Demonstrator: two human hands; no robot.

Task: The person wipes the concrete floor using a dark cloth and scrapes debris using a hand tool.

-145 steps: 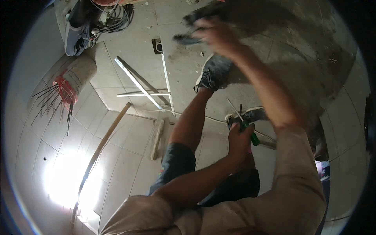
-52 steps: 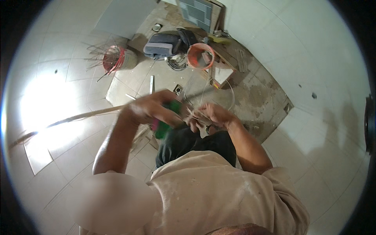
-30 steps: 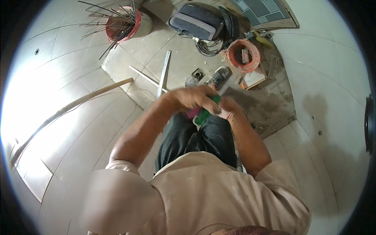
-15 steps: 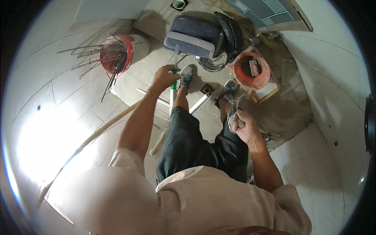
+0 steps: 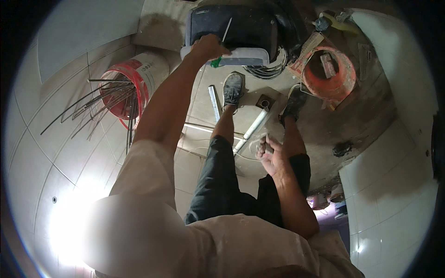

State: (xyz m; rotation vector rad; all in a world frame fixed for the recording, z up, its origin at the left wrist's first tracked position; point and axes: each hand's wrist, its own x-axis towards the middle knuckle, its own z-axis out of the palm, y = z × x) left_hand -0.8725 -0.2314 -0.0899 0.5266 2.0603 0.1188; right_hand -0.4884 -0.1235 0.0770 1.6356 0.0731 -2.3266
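At the far middle, my left hand [image 5: 208, 47] is closed around a screwdriver [image 5: 216, 62]. Its green handle shows below the fingers and its thin metal shaft points away over the dark bag [image 5: 232, 28]. The bag has a grey front band, and my left hand is right above it. My right hand [image 5: 271, 155] is held in front of my right leg with curled fingers. A thin pale cord [image 5: 254, 146] loops out from these fingers; its gripped part is hidden.
A red and white bucket [image 5: 147, 76] with several thin metal rods lies tipped at the left. At the right stands an orange bucket [image 5: 344, 69] with a block inside. Pipe pieces [image 5: 252, 127], a metal bar [image 5: 214, 103] and coiled cable [image 5: 266, 72] lie on the floor.
My left hand has moved away from me with the screwdriver, from beside my left foot to the bag. My right hand has shifted slightly left and nearer, with the cord.
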